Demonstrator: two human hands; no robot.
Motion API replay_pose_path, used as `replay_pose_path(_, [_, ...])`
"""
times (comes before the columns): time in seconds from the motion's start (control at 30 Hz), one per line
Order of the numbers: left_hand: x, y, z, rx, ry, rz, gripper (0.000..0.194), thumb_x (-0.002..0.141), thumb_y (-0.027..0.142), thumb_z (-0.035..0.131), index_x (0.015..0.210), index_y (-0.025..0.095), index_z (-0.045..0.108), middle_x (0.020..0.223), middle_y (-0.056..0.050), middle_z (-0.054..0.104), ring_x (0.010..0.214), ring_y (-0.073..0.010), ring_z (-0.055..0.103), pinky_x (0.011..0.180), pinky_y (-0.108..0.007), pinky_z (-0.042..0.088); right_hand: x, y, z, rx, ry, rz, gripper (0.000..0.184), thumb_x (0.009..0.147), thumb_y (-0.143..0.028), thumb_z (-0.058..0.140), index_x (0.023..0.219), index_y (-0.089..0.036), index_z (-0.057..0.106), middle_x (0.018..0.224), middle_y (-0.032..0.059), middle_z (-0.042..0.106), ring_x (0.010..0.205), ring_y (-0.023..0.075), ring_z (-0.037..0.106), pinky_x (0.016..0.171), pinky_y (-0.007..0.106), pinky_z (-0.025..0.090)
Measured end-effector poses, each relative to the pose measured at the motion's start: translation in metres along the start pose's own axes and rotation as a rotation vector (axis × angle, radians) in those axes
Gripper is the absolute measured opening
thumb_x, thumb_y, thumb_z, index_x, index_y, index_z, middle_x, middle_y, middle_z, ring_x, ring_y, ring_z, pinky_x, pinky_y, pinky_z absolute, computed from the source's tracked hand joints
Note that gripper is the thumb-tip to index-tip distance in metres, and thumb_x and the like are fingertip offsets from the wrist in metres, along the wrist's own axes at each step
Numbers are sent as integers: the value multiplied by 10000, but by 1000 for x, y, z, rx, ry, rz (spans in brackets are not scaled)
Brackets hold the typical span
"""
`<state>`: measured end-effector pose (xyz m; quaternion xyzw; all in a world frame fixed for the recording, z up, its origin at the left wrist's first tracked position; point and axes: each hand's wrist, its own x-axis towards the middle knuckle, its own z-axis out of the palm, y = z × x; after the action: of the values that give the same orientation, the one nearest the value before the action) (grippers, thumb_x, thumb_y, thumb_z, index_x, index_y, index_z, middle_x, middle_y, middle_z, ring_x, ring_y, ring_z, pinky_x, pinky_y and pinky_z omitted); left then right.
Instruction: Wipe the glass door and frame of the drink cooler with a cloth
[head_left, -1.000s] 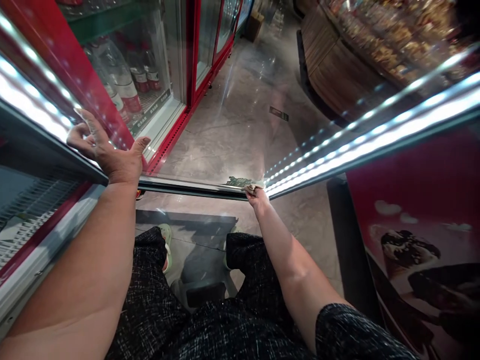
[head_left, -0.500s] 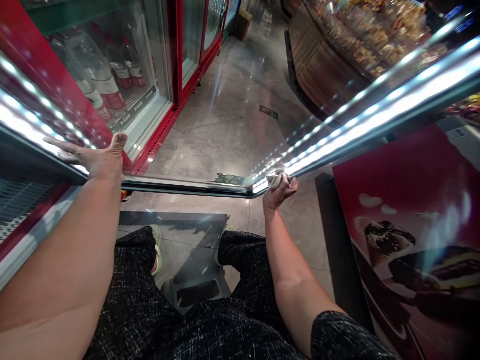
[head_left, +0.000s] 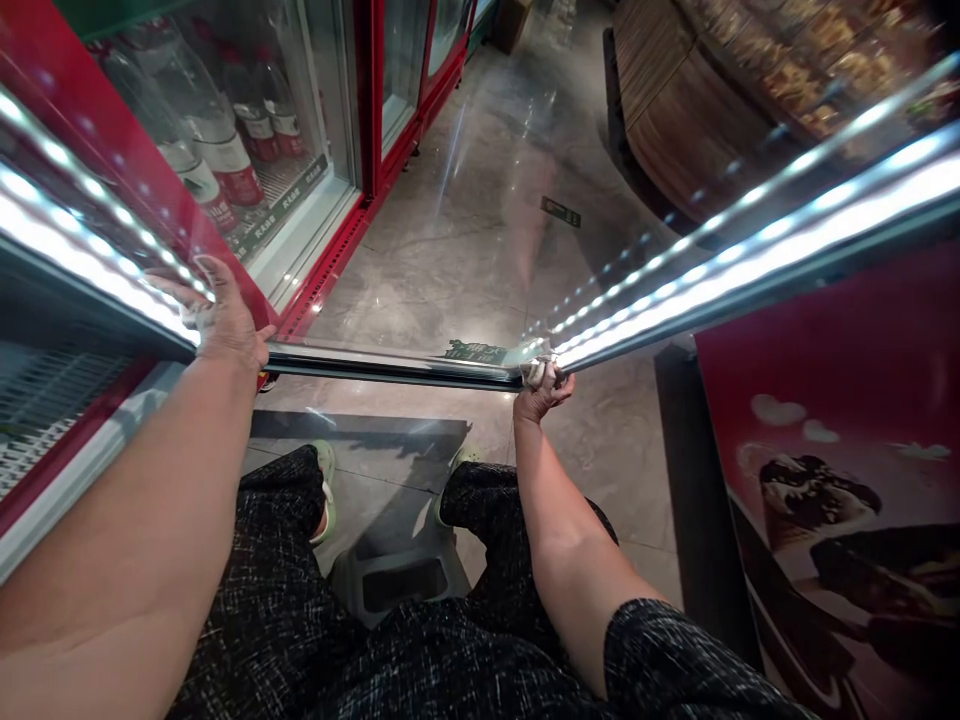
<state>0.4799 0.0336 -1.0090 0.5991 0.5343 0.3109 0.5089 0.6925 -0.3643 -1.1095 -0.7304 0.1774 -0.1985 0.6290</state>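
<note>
In front of me is a glass door (head_left: 420,290) with bright LED strips along both sides and a dark lower frame. My left hand (head_left: 229,325) rests against its lower left part, fingers apart, beside the left LED strip (head_left: 97,255); a reflection shows in the glass. My right hand (head_left: 544,395) is closed around a crumpled pale cloth (head_left: 535,373), pressed at the lower right corner where the right LED strip (head_left: 720,272) meets the bottom frame. Most of the cloth is hidden by the fingers. A torn green sticker (head_left: 476,350) sits on the glass near the bottom.
Red-framed coolers with bottles (head_left: 225,165) stand ahead on the left. A curved wooden display stand (head_left: 697,120) with packaged goods is at far right. Nearer on the right is a red freezer (head_left: 817,400) with an ice-cream picture. Below me is a grey plastic stool (head_left: 349,575).
My right hand with the cloth has shifted slightly left and down along the corner. My left hand has turned, its thumb now pointing right. The view has shifted a little.
</note>
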Motion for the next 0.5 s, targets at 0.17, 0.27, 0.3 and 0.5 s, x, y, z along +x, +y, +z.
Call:
replay_pose_path(0.17, [-9, -7, -6, -159, 88, -118, 596, 1062, 585, 244, 1624, 493, 70, 1751, -58, 18, 1583, -282, 285, 844, -414, 649, -7, 21, 16, 60, 50, 142, 270, 946, -279, 426, 1209, -277, 367, 1222, 78, 634, 1057, 132, 727, 923, 309, 616])
replay_pose_path(0.27, [-10, -22, -10, -130, 137, 43, 697, 1030, 537, 489, 1623, 418, 142, 1700, -151, 188, 1458, -255, 471, 892, -433, 630, -9, 31, 29, 68, 77, 189, 94, 974, -308, 379, 1066, -287, 379, 1178, 65, 625, 1078, 138, 711, 949, 335, 609])
replay_pose_path(0.3, [-10, -27, -11, -123, 164, 73, 757, 1002, 516, 575, 1622, 385, 160, 1671, -182, 233, 1409, -254, 517, 904, -449, 620, -10, 33, 32, 68, 74, 195, 68, 983, -320, 362, 1037, -286, 386, 1159, 59, 627, 1082, 140, 706, 950, 343, 609])
replay_pose_path(0.5, [2, -35, -18, -232, 172, -310, 771, 994, 479, 632, 1577, 167, 237, 1657, -210, 272, 1419, -255, 505, 1096, -464, 539, -8, 36, 40, 17, -113, 151, 231, 1053, -370, 330, 1002, -254, 523, 1077, 22, 645, 1035, 132, 700, 838, 283, 616])
